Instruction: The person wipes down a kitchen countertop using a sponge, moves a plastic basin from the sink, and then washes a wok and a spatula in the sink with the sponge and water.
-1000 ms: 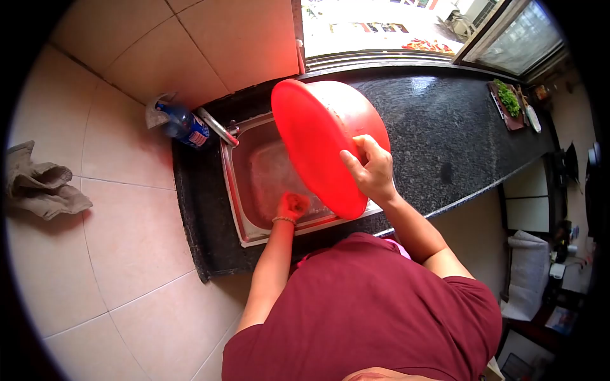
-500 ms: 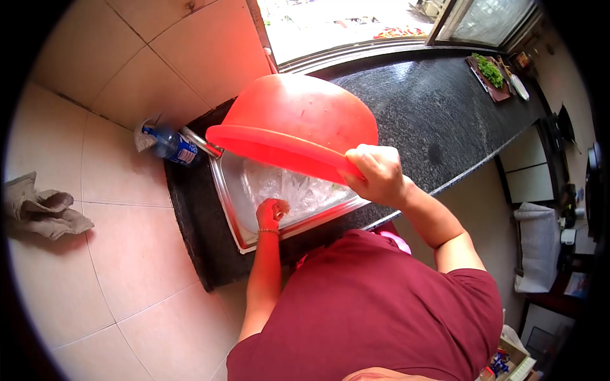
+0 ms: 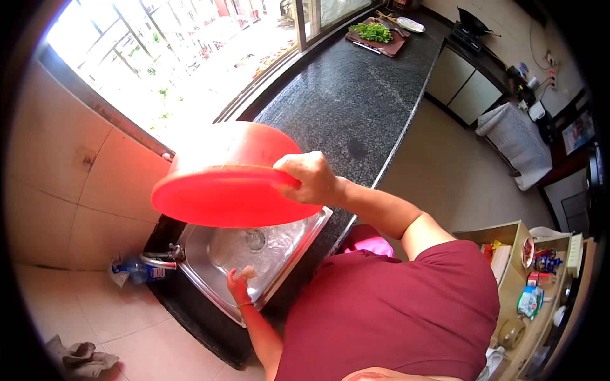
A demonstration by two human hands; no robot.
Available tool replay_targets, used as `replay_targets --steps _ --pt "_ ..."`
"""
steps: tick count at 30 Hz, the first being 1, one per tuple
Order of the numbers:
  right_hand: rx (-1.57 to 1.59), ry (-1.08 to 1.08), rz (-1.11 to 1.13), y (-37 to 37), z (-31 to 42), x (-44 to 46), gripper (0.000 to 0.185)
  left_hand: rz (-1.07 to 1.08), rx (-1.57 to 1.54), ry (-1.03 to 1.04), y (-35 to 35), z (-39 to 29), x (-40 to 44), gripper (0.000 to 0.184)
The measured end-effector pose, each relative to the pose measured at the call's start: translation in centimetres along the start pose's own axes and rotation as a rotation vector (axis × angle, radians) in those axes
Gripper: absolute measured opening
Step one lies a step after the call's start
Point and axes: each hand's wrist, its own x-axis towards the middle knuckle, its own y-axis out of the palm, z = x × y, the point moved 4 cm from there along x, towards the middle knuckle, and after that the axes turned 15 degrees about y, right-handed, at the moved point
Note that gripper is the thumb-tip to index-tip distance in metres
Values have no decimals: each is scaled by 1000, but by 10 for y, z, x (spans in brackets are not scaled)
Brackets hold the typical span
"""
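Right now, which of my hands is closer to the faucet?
Left. Your left hand is over the sink, right of the faucet; your right hand is farther right, gripping the red basin by its rim.

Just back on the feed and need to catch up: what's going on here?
The person's right hand grips a red basin by its rim, tipped over the metal sink. The left hand is at the sink; whether it holds anything is unclear. Greens lie on a board farther along the counter.
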Motion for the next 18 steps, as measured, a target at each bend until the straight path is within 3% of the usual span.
replay_targets --steps 2,5,6,9,10,14,17,18 --pt "35 144 -45 -17 -23 4 14 74 379 195 -16 25 13 43" --pt "241 593 -120 -44 -87 0 13 -192 2 -34 -10 -10 1 43" --pt "388 672 -212 -53 -112 -2 13 -122 285 43 -15 -9 4 43" --pt "722 821 -569 -86 -185 -3 11 -367 -339 -298 2 -42 -14 44" --pt "770 870 -671 -99 -206 -5 11 -341 -174 -229 0 -34 -9 44" --pt "977 974 -942 -135 -304 -19 11 -493 -556 -338 30 -50 -23 43" --pt "1067 996 -1073 -149 -350 -17 12 -302 193 -332 55 -58 -23 46" --pt "1089 1003 -1109 -154 -362 -16 12 -319 84 -324 66 -60 -21 45"
